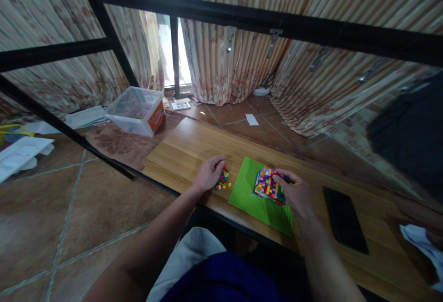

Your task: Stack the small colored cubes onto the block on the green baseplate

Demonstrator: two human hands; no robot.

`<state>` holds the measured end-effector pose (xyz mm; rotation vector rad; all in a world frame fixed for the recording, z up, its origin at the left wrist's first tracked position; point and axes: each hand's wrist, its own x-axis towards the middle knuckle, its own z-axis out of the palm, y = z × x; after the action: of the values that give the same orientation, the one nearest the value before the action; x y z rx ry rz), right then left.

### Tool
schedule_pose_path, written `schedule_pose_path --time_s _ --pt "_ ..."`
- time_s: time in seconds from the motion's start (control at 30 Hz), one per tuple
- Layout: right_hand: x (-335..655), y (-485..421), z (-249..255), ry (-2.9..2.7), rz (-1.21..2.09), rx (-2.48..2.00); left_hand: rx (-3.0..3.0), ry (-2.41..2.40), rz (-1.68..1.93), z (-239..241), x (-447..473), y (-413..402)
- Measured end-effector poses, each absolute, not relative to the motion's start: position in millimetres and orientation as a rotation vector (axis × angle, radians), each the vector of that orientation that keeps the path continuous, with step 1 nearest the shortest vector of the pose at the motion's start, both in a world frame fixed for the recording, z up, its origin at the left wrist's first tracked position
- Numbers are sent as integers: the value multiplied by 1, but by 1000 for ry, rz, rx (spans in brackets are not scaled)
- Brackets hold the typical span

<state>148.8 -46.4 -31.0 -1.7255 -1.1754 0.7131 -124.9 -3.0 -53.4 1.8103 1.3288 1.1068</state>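
Observation:
On the wooden table lies a green studded baseplate. A low, flat build of many-coloured toy bricks sits on it, with layers showing along its edge. My right hand reaches over the build's right side, thumb and fingers closed together at its top and far edge; whatever is pinched there is too small to make out. To the left of the baseplate is a pile of small loose bricks in several colours. My left hand rests beside and partly over this pile, thumb and index finger apart, partly hiding it.
A black phone-like slab lies on the table to the right. A clear plastic bin stands on the floor beyond the table's left end. Black metal bars cross above and at left. White crumpled material is at far right.

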Motion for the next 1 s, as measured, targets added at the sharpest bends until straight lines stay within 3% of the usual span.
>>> schedule_pose_path --time_s 0.23,0.5,0.73,1.0 --pt "150 -49 -30 -1223 651 -1746 1811 1342 1119 -50 -124 -4" --pt "131 -74 -6 -1213 215 -1684 1823 1343 1116 -54 -124 -2" --pt "63 -90 0 -1758 299 -1527 1813 1319 1116 -55 -124 -2" --pt "24 -78 -23 -2189 111 -1692 1826 1325 1120 -54 -124 -2"
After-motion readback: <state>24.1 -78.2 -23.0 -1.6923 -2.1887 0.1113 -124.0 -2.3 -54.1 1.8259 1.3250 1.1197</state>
